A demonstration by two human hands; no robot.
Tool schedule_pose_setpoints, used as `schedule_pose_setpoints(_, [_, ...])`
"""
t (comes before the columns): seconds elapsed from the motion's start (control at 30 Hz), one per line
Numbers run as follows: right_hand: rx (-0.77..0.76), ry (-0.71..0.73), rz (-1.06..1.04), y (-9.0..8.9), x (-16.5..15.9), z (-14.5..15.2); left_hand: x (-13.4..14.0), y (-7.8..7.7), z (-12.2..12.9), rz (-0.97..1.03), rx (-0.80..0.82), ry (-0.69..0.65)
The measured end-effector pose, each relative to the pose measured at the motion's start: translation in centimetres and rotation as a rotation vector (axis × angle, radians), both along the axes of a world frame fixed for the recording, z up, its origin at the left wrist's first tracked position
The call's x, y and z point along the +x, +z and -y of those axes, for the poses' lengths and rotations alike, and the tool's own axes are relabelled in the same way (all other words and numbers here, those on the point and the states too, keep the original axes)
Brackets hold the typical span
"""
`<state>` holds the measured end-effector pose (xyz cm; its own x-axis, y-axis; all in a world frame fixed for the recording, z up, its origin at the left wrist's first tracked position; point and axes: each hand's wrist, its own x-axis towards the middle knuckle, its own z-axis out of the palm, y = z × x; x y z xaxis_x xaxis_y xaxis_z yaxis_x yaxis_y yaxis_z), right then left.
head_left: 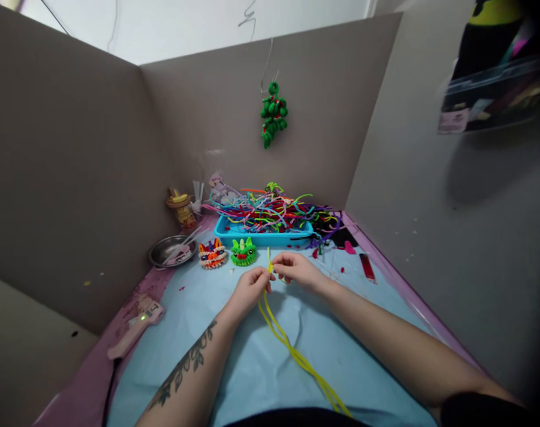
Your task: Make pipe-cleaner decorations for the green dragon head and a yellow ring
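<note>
Left hand (251, 286) grip pinched on yellow strands (312, 371); right hand (300, 270) grip pinched on them too, just beside it. Strands' short ends stick up past the fingers, long ends trail toward the person over blue sheet (176, 350) on desk (76, 394). Beyond the hands: green figure (243, 252), orange figure (212, 255), blue tray (265, 239) behind. Glue gun (135, 330) at left.

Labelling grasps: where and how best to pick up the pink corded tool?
I'd grip the pink corded tool by its slim length, between cord end and wider head, bringing the left hand down from above. It lies on the table's left side, slim end angled toward the wearer; nothing covers that length.
</note>
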<state>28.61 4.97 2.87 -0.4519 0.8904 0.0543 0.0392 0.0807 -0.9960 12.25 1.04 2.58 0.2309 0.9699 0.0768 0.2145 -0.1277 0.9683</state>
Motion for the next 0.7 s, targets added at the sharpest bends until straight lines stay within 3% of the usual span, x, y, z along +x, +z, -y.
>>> schedule_pose_setpoints(0.2, [0.020,0.015,0.033,0.73,-0.13,0.74,0.18,-0.10,0.11,-0.071,0.040,-0.035])
schedule_pose_setpoints(0.43, [0.022,-0.046,0.014,0.27,0.01,0.64,0.26,-0.24,0.22,-0.084,0.013,-0.051])
schedule_pose_setpoints(0.7, [0.019,0.002,-0.021,0.02,0.14,0.53,0.48,-0.21,0.45,-0.037,-0.009,-0.086])
